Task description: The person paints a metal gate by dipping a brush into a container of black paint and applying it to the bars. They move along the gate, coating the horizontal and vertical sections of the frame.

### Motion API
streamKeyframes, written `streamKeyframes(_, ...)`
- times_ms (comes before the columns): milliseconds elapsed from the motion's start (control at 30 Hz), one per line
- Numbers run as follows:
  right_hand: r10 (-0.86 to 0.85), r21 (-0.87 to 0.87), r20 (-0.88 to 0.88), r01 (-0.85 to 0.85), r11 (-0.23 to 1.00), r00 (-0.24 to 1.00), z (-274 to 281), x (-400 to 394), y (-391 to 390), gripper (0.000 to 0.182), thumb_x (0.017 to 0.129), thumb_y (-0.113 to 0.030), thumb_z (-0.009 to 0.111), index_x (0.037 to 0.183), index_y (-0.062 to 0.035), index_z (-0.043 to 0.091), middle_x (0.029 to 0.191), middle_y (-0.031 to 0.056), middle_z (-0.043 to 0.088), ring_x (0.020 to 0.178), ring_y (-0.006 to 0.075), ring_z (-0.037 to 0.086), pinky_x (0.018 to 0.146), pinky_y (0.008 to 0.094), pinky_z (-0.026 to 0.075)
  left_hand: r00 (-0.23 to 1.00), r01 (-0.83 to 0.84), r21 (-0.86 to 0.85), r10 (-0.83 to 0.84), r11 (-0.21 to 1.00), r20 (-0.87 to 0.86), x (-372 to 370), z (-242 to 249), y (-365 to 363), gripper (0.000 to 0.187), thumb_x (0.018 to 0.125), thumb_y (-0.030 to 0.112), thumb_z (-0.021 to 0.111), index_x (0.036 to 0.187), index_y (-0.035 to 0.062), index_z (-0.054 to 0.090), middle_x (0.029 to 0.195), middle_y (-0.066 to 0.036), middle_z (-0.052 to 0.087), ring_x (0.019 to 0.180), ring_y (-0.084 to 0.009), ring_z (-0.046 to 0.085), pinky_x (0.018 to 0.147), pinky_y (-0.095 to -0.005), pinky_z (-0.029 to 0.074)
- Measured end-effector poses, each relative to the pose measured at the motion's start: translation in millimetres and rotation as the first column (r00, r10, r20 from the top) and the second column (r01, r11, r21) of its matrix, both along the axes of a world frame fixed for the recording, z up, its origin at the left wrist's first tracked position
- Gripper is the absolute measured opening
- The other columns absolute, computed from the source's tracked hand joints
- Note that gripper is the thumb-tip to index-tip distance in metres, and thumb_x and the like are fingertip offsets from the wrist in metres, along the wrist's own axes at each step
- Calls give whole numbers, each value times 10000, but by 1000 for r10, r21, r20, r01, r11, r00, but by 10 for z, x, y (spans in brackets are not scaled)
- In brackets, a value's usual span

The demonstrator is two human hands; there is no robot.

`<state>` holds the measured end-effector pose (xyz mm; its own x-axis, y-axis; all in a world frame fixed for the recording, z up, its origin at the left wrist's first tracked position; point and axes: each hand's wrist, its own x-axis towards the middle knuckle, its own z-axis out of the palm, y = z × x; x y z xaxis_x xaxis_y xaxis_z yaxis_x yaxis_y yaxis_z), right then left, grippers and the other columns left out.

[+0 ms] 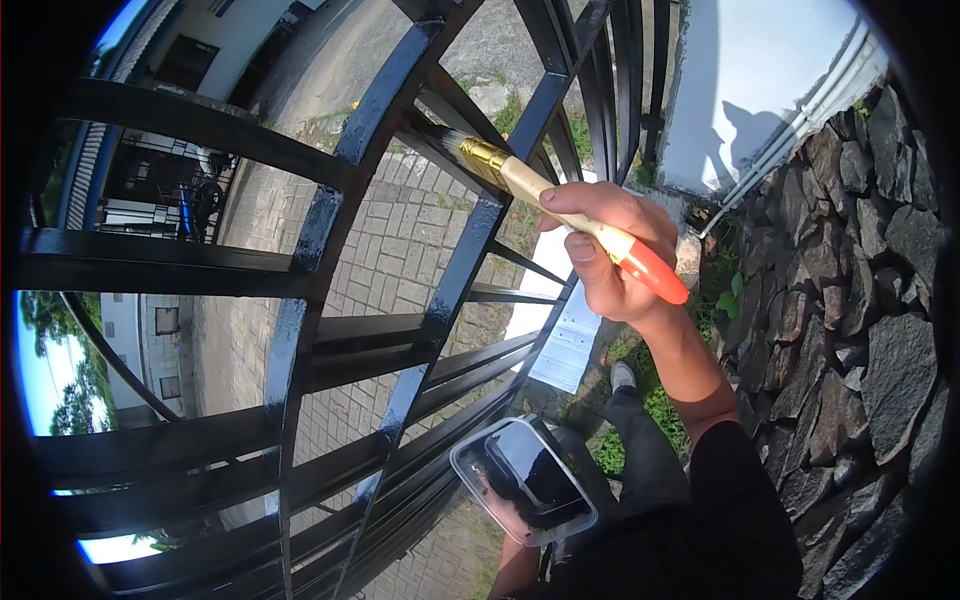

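Observation:
My right hand pinches the pale wooden handle of a paintbrush with a red-orange end and a gold ferrule. Its dark-tipped bristles point up and left, against or very near a bar of the black metal fence; exact contact is unclear. Lower down, my left hand supports a clear plastic container from beneath, its fingers seen partly through the wall. Black paint lies inside the container and smears its walls. Glossy, wet-looking black covers many of the bars.
A stone wall rises on the right, beside a white wall with pipes. White sheets lie on the ground near my shoe. Beyond the bars are brick paving, a bicycle and buildings.

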<state>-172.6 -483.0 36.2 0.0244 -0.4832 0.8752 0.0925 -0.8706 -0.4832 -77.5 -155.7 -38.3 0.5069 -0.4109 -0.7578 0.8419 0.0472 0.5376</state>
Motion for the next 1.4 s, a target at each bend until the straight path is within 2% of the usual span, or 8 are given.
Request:
streamKeyframes(367,-24,0,-54,24,1000,998,30,-21,3,172,834,-89,645,990,-23,618,796,81,666,582,174,635,494,258,484,986,8,-19,-5,1000,169,73,-315,248,464,965,435,417,1175,46,557,1065,-91,625,943,-215,620,838,-361,506)
streamKeyframes(467,-33,-21,-17,33,999,999,56,26,-21,182,816,-78,658,987,-29,618,806,75,671,565,176,620,489,262,476,908,220,-55,-184,974,375,45,-227,217,459,976,411,406,1213,36,523,1098,-98,610,964,-207,614,853,-356,503)
streamKeyframes(533,-41,-43,10,42,998,999,58,24,-44,196,804,-68,665,991,-34,616,811,70,674,560,177,613,489,263,474,979,70,-42,-61,997,196,71,-250,218,459,985,397,386,1250,35,486,1123,-103,596,979,-206,608,871,-353,498)
streamKeyframes(867,-23,-34,-28,22,999,999,63,-12,-67,224,796,-66,676,1009,-46,608,841,79,679,573,178,621,497,257,478,970,73,-47,-60,996,234,82,-279,222,453,980,412,393,1232,55,514,1115,-99,604,977,-214,608,861,-358,500)
streamKeyframes(967,-40,-37,-40,38,999,998,45,-29,-67,223,800,-70,673,1012,-47,609,841,78,680,577,177,626,494,254,477,999,-44,-69,44,997,8,123,-272,209,464,969,435,406,1206,58,538,1094,-99,615,967,-224,614,853,-361,502)
streamKeyframes(1167,-38,-24,-33,37,999,999,101,-12,-53,204,814,-81,664,1009,-50,611,842,80,681,585,176,633,497,257,480,1000,3,-96,-4,995,-1,110,-209,186,479,958,455,419,1186,55,553,1072,-101,625,940,-232,624,832,-371,511)
streamKeyframes(1267,-26,-35,-19,25,999,999,53,-13,-69,202,815,-84,664,1006,-51,610,841,78,679,582,173,630,495,258,479,998,-42,17,41,999,40,113,-252,210,480,958,442,427,1209,46,531,1084,-104,617,938,-228,623,828,-369,516)
streamKeyframes(1400,-55,-60,-43,53,997,998,36,-41,-61,227,805,-76,672,1019,-51,601,844,76,677,575,169,626,489,256,479,914,106,8,-101,994,392,43,-268,254,467,976,387,414,1261,21,462,1071,-121,601,925,-217,620,845,-349,519)
